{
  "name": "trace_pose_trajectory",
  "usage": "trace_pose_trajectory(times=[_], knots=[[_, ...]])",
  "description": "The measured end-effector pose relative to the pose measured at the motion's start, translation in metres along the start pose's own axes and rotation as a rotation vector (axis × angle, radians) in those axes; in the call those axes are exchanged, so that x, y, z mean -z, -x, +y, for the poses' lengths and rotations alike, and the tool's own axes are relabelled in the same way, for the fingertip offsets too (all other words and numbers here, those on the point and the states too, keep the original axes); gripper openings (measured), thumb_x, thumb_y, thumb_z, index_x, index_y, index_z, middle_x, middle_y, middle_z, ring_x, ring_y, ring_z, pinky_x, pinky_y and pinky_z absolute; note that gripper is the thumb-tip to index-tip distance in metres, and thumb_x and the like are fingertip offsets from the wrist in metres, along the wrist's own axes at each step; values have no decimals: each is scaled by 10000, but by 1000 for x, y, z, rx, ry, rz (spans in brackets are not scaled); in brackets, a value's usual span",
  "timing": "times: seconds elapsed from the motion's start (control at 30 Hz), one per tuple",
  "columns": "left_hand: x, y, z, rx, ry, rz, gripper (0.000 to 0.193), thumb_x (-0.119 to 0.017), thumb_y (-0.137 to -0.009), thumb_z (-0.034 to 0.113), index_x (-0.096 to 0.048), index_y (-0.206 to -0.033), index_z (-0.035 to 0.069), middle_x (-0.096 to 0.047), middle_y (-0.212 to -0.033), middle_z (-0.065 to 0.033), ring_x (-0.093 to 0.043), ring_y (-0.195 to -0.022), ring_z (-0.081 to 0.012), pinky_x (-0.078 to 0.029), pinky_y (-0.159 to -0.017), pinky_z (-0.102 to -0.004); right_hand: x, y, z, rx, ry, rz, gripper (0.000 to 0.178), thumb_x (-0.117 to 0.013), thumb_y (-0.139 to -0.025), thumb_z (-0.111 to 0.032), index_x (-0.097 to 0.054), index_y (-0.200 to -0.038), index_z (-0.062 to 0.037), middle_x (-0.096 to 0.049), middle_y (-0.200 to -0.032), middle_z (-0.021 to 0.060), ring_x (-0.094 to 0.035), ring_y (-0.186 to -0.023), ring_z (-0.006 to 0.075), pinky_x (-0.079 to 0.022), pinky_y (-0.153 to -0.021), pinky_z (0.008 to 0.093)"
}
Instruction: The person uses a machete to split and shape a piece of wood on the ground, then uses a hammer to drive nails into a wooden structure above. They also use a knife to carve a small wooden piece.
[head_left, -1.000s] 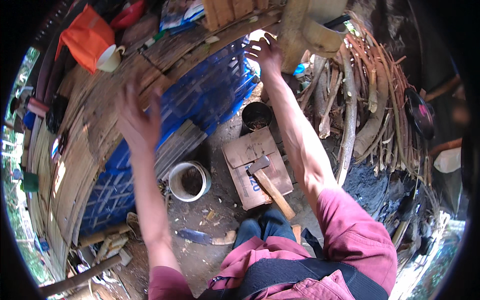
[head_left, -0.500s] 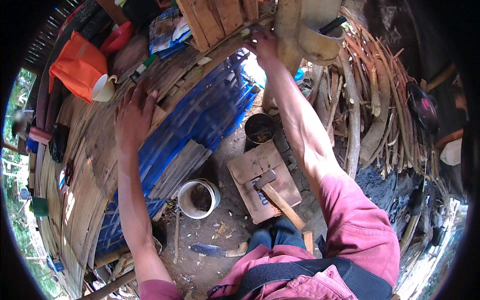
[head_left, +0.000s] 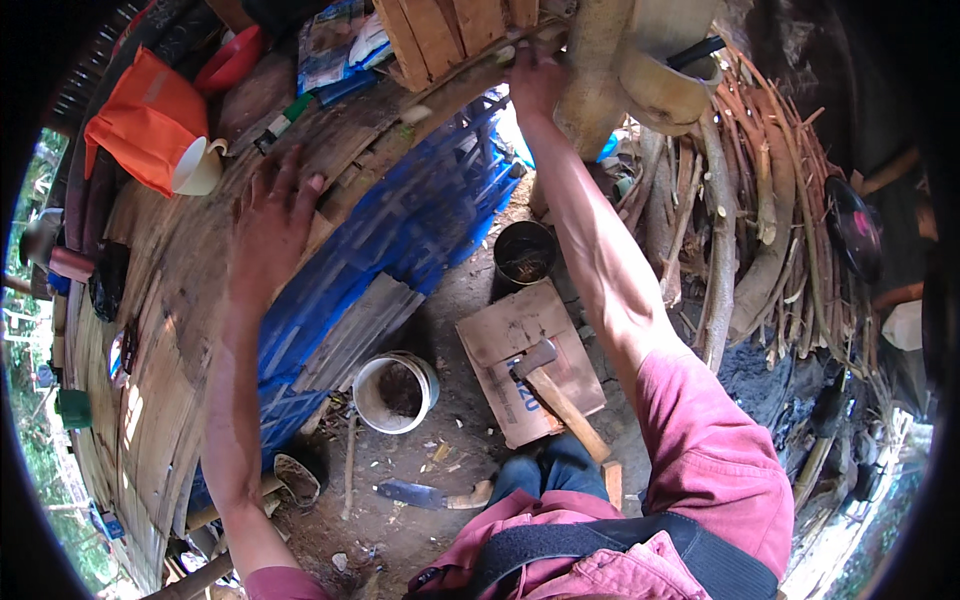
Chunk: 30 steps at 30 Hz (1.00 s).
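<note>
Wooden tabletop spread from 8 to 12 o'clock, long axis and boards pointed toward 1 o'clock. Left hand laid on tabletop at 10 o'clock, fingers extended, slightly parted, nothing grasped. Right hand placed at far edge near 12 o'clock, beside post; fingers partly hidden, grip cannot be told. Axe laid across cardboard box, handle pointed to 5 o'clock.

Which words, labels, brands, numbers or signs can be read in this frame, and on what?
Cardboard: bold blue characters beside the axe; wording not copied here. The smaller print there is too small to read.
Blue-and-white packet: any print is too blurred.
Orange bag: faint marks, too small to read.
</note>
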<state>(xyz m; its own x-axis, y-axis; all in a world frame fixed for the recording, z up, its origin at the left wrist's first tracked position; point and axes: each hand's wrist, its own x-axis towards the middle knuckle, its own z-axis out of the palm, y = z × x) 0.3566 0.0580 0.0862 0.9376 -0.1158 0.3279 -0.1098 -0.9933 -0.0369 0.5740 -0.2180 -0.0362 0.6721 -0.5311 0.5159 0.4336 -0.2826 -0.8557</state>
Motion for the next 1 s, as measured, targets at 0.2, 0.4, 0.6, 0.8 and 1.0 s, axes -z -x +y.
trace_pose_trajectory(times=[0.2, 0.4, 0.6, 0.8, 1.0], knots=[[2, 0, 0, 15, 16, -22, 516, -372, -955, 439, -402, -1387, 157, -403, -1376, -188, -372, -1282, -356, -276, -1061, -469, -1, 10, -27, -152, -77, -33, 343, -481, -903, -279, -641, -999, 9, -633, -944, 259, -591, -921, 421, -444, -816, 448], [1, 2, 2, 22, 25, -28, 504, -381, -957, 422, -412, -1381, 152, -407, -1368, -190, -372, -1279, -358, -271, -1069, -455, 6, 12, -29, -116, -54, -48, 328, -473, -914, -271, -634, -1019, -5, -621, -1010, 242, -573, -974, 407, -431, -845, 439], [11, 0, 3, 28, -15, -113, 515, -366, -964, 422, -370, -1411, 168, -327, -1429, -205, -332, -1315, -376, -253, -1087, -441, 4, 18, -45, -62, -20, -8, 308, -465, -923, -246, -622, -1005, 7, -602, -989, 247, -555, -958, 420, -421, -833, 459], [5, -1, 3, 56, 16, -69, 516, -363, -953, 449, -411, -1383, 169, -398, -1377, -191, -364, -1286, -371, -279, -1070, -451, 13, 9, -24, -218, -27, -48, 325, -492, -926, -275, -581, -1082, -4, -618, -970, 215, -592, -970, 347, -462, -839, 419], [9, -1, 12, 73, 3, -55, 508, -351, -954, 459, -400, -1393, 207, -388, -1406, -124, -357, -1299, -351, -282, -1071, -459, 65, 41, -68, -616, -972, 20, 356, -561, -924, -257, -473, -1221, -81, -549, -1118, 124, -565, -1003, 244, -521, -814, 450]])
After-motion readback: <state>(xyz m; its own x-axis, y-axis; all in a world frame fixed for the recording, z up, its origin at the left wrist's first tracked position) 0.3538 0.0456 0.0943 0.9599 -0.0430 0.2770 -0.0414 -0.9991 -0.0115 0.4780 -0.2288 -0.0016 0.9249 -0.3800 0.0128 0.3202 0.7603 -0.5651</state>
